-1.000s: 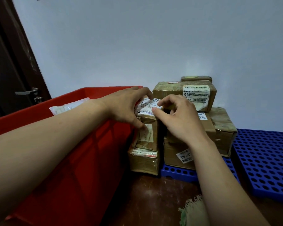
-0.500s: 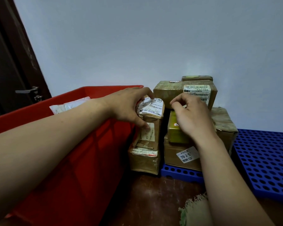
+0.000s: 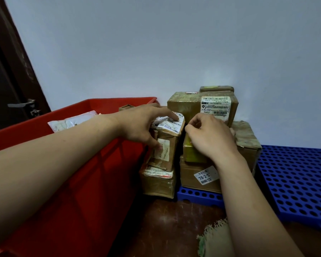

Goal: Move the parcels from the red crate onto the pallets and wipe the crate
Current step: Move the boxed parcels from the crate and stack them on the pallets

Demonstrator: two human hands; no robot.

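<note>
My left hand point(image 3: 143, 125) grips a small brown parcel point(image 3: 168, 145) with white labels, standing upright on another brown parcel point(image 3: 158, 183) beside the red crate point(image 3: 78, 182). My right hand point(image 3: 209, 136) rests with curled fingers on a yellow-green parcel point(image 3: 190, 153) that lies atop a larger cardboard box point(image 3: 195, 179) on the blue perforated pallet point(image 3: 198, 196). Whether it grips that parcel I cannot tell. A box with a P802 label point(image 3: 191, 106) tops the stack behind. Inside the crate lie a white bag parcel point(image 3: 70, 122) and a brown one point(image 3: 125, 107).
A second blue pallet point(image 3: 295, 180) lies bare at right. A frayed greenish cloth point(image 3: 214, 240) sits on the brown floor near my right forearm. A dark door with a metal handle point(image 3: 23, 104) is at left; a pale wall backs the stack.
My right hand left the labelled parcel's top and moved right onto the yellow-green parcel. My left hand kept hold of the labelled parcel.
</note>
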